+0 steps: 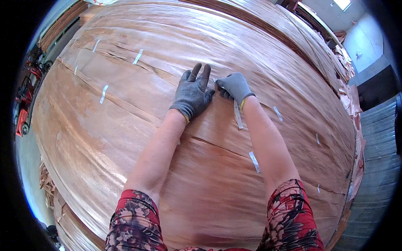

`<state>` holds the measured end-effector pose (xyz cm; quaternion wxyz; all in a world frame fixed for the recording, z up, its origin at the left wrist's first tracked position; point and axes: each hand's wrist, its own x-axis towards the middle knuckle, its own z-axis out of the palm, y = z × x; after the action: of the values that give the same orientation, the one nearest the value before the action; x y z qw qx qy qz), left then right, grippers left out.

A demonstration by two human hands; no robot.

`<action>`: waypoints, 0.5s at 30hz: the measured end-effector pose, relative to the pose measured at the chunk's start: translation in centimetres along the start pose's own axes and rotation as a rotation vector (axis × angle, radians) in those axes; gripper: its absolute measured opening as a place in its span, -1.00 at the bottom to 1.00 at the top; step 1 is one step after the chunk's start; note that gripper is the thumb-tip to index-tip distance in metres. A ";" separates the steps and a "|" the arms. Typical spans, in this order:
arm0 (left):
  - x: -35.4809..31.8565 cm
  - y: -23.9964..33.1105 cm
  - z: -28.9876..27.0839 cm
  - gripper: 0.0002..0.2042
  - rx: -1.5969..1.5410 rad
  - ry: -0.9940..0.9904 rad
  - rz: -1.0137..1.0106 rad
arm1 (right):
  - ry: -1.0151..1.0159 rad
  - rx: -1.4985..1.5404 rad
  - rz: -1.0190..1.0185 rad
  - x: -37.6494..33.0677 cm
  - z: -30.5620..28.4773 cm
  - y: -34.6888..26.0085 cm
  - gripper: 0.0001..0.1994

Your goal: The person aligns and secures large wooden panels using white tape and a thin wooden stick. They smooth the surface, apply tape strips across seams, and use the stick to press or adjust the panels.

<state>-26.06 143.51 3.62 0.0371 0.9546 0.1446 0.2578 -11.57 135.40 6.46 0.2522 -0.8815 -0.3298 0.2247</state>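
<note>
Both of my hands wear grey gloves with yellow cuffs and are over a broad, thin brown wood veneer sheet (201, 171). My left hand (192, 93) presses on the sheet, palm down, with its fingers apart. Just to its right, my right hand (234, 88) is closed, its fingertips pinched at the sheet's surface. A small white bit shows at those fingertips, and a white tape strip (238, 116) comes out below the palm. The fingers hide most of what they grip. Long splits run across the veneer near both hands.
Short white tape pieces bridge the splits, such as one at the upper left (137, 57) and another right of centre (254, 162). More veneer stacks (259, 25) lie beyond the far edge. Red wheeled equipment (23, 119) stands at left; grey corrugated sheeting (377, 154) is at right.
</note>
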 end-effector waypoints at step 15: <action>0.7 0.7 0.0 -0.56 0.055 -0.285 0.158 | -0.197 -0.322 -0.005 -3.7 -1.7 -0.3 -0.70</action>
<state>-25.33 143.02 4.09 0.0106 0.9906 0.0696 0.1176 -13.21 132.53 8.80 0.0749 -0.8833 -0.3871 0.2538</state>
